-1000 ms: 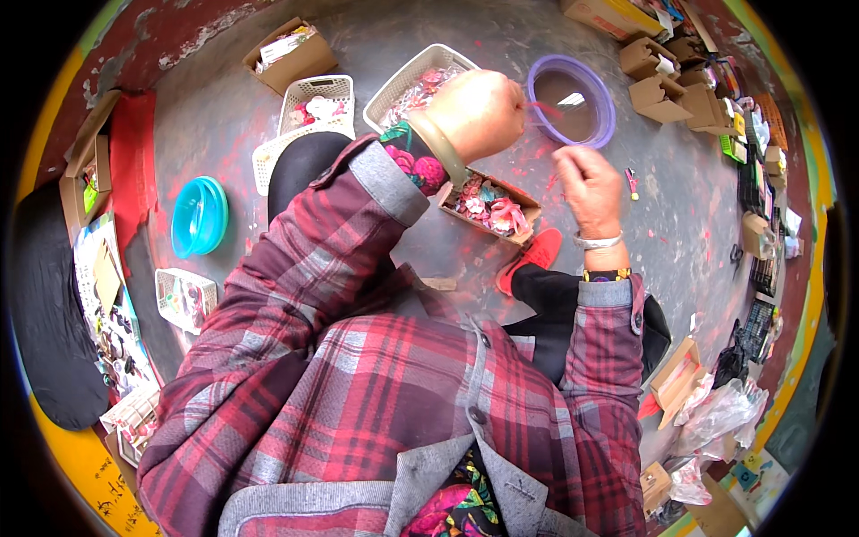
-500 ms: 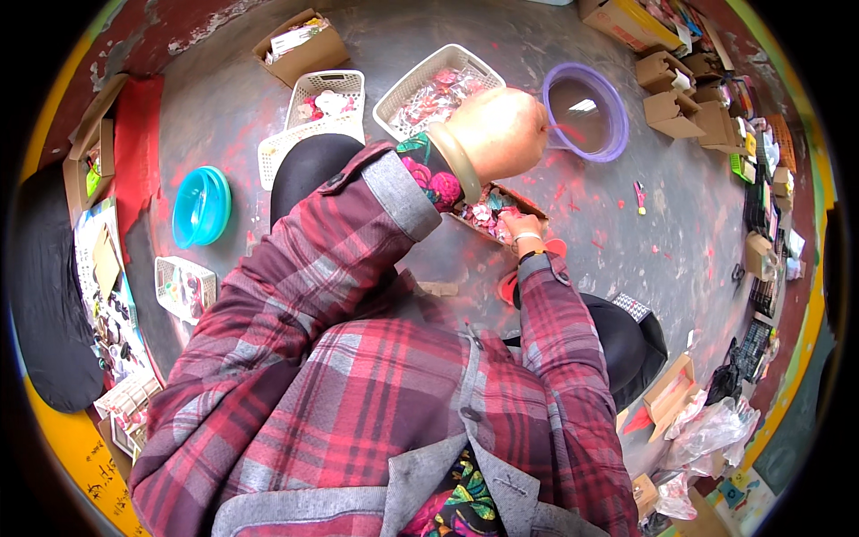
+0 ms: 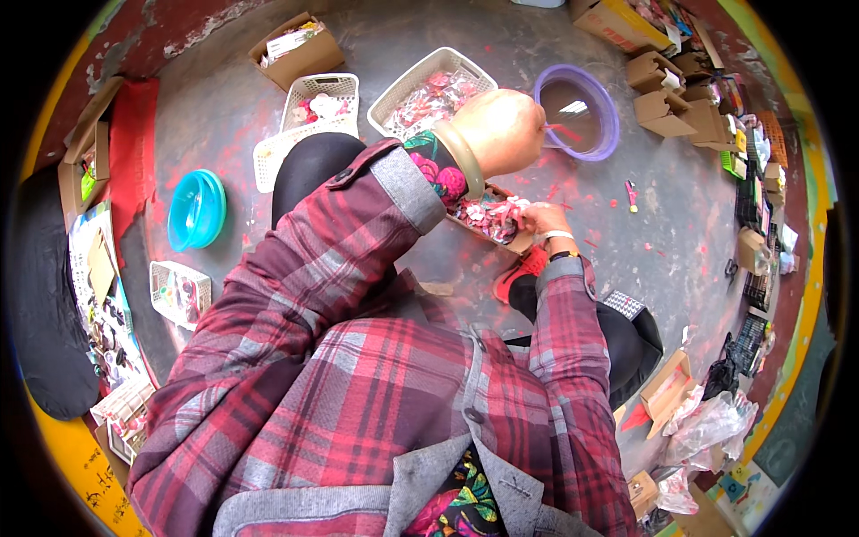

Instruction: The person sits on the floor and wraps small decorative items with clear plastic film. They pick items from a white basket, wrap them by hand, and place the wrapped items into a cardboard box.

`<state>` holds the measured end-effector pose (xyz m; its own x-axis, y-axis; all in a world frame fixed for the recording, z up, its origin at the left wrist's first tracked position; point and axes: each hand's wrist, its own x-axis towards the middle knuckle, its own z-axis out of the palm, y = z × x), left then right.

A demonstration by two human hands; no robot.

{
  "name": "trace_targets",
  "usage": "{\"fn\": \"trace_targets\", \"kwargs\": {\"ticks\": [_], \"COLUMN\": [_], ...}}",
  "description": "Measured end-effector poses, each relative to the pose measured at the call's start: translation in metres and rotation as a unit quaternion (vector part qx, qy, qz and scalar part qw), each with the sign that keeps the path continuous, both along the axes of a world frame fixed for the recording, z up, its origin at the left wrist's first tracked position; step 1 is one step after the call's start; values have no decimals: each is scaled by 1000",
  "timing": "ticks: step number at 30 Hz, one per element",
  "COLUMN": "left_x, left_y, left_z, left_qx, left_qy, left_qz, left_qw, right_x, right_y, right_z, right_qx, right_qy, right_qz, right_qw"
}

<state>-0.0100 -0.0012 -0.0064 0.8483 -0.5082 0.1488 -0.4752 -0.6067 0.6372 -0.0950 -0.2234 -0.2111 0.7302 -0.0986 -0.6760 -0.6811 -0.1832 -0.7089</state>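
Note:
My left hand [image 3: 503, 132] is curled into a fist above the small box, with a pale bangle at its wrist. A thin, blurred reddish strip [image 3: 565, 132] shows beside its knuckles, in front of the purple tub. What the fist grips is hidden. At the right end of the small cardboard box [image 3: 494, 236], my right hand [image 3: 549, 219] has its fingers pinched together over pink, red and white flower-like pieces [image 3: 488, 211]. Anything between those fingertips is too small to make out. The left wrist and sleeve cover part of the box.
Beyond the hands stand a white basket [image 3: 386, 109] of wrapped pieces and a purple tub [image 3: 612, 121]. Teal basins [image 3: 197, 210] and a small white basket [image 3: 182, 294] lie left. Cardboard boxes [image 3: 664, 112] line the right side. A red shoe [image 3: 514, 279] is below the box.
My right hand has drawn back from inside the box to its right end, showing more of the flower pieces and the red shoe. My left fist stays nearly in place.

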Motion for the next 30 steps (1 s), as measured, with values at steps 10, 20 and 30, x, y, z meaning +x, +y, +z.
{"fn": "trace_targets", "kwargs": {"ticks": [10,20,30], "left_x": [-1,1,2], "left_y": [-2,-1,-2], "left_z": [-1,-6,-8], "left_qx": [-35,-31,-35], "left_qy": [-9,-17,-25], "left_qz": [-15,-31,-33], "left_qw": [999,999,999], "right_x": [-21,-27,-20], "right_y": [-16,19,10], "right_z": [46,44,42], "right_qx": [431,430,425], "right_qy": [-121,-137,-124], "right_qz": [-66,-158,-180], "right_qw": [892,878,879]}}
